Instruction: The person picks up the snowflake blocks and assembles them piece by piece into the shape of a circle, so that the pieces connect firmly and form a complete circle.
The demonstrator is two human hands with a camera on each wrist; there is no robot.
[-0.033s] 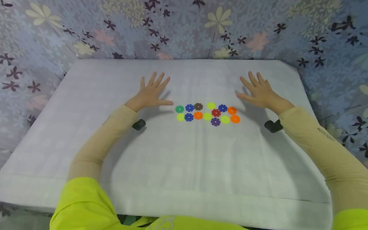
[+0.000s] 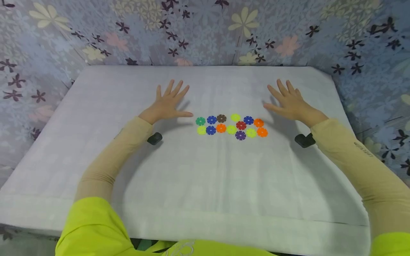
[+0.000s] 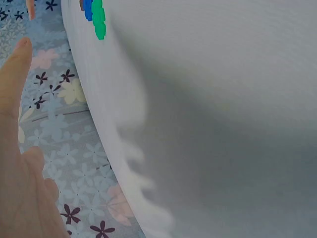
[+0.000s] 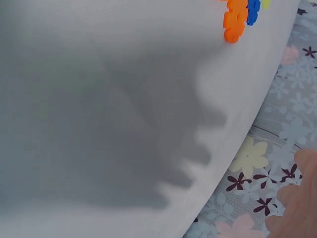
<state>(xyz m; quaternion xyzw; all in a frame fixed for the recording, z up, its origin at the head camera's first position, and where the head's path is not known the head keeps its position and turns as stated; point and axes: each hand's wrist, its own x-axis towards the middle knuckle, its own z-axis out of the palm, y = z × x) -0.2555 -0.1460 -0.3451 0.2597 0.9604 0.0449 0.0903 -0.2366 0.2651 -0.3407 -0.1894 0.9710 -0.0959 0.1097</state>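
Observation:
Several notched plastic discs, like snowflake building pieces, lie flat in a loose group mid-table in the head view. A green disc (image 2: 200, 121) is at the left end, near the brown disc (image 2: 221, 118). The red disc (image 2: 241, 125) lies above the purple disc (image 2: 240, 135), and an orange disc (image 2: 262, 132) ends the right side; blue and yellow ones lie among them. My left hand (image 2: 168, 105), fingers spread, hovers left of the green disc and holds nothing. On the other side my right hand (image 2: 288, 103) is likewise spread and empty, casting a shadow.
A white cloth (image 2: 198, 177) covers the table, which has a flowered backdrop (image 2: 205, 32) behind it. Black wrist-worn devices (image 2: 155, 138) show beneath both sleeved forearms. Hand shadows fall on the cloth in both wrist views.

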